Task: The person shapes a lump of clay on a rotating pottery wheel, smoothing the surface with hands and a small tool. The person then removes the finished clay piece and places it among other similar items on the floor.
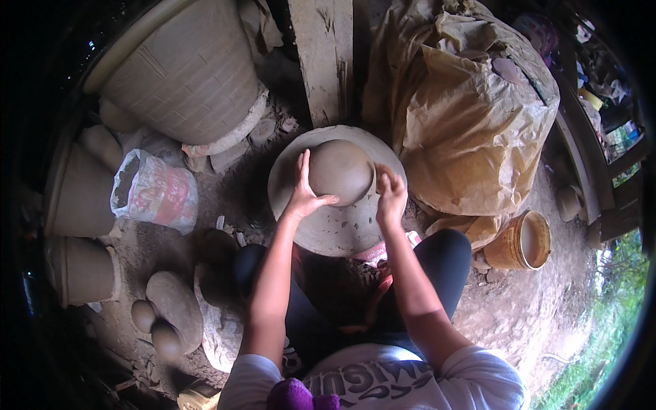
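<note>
Clock read from the rounded clay piece (344,171), which sits on a round grey disc (321,236), a bit twd the disc's 12 o'clock. Clay's smooth & grey-brown; disc has small dark specks/pits approx 5 o'clock of it.

L hand (303,198) at 8 o'clock: fingers straight & released, up along the clay's 9–10 side, thumb spread out across the 7 side; not gripping. R hand (391,195) at 4 o'clock: fingers part-curled, blurred, just beside the clay's edge; can't tell if touching or grasping anything.

Person's knees either side of disc's lower edge, w/ a red-white packet (383,251) approx 5 o'clock, partly hidden by R forearm.

Around: wooden post (321,61) at 12; brown-sheeted mound (471,130) at 2; yellowish bucket (502,242) w/ pale contents at 4; flattish stone (174,301) at 8, two round lumps (144,316) beside it; smaller pot (85,270) farther out, also approx 8; white-red sack (160,191), mouth open, at 9; big pot w/ brick-like pattern (188,82) at 10.
</note>
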The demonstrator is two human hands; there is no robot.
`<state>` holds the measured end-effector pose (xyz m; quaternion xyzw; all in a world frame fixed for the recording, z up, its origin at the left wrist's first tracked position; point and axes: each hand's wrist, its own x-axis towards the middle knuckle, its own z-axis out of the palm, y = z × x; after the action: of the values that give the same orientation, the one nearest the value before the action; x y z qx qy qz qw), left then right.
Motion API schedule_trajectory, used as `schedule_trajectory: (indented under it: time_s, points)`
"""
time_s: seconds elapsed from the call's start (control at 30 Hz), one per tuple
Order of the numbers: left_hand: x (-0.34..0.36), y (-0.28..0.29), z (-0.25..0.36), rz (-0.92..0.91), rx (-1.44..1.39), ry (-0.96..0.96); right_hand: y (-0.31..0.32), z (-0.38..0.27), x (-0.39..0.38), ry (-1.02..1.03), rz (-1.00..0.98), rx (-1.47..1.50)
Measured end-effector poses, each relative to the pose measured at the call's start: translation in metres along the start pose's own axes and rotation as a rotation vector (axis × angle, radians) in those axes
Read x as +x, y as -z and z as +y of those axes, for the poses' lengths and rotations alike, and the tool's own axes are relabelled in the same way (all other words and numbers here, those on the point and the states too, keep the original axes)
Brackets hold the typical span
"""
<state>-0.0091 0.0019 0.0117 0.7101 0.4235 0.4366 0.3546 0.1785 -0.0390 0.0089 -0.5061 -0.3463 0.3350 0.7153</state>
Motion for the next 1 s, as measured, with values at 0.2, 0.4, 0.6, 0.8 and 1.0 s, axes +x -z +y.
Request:
schedule_trajectory:
  time_s: [0.2, 0.4, 0.6, 0.8, 1.0]
  points:
    - [-0.005, -0.020, -0.005, 0.079, 0.037, -0.002, -0.011, 0.001, -0.032, 0.525, -0.008, -0.588]
    - [-0.008, -0.013, 0.013, 0.066, 0.159, 0.054, -0.012, 0.000, -0.045, 0.429, -0.122, -0.273]
    - [0.007, 0.002, 0.007, -0.040, 0.068, 0.015, -0.002, 0.014, 0.007, -0.081, 0.032, 0.001]
    - [-0.004, -0.020, 0.005, 0.120, 0.088, -0.053, -0.014, 0.012, -0.059, 0.553, -0.093, -0.547]
    - [0.005, 0.004, 0.017, -0.018, 0.120, 0.022, -0.004, 0.000, -0.008, 0.050, 0.039, -0.048]
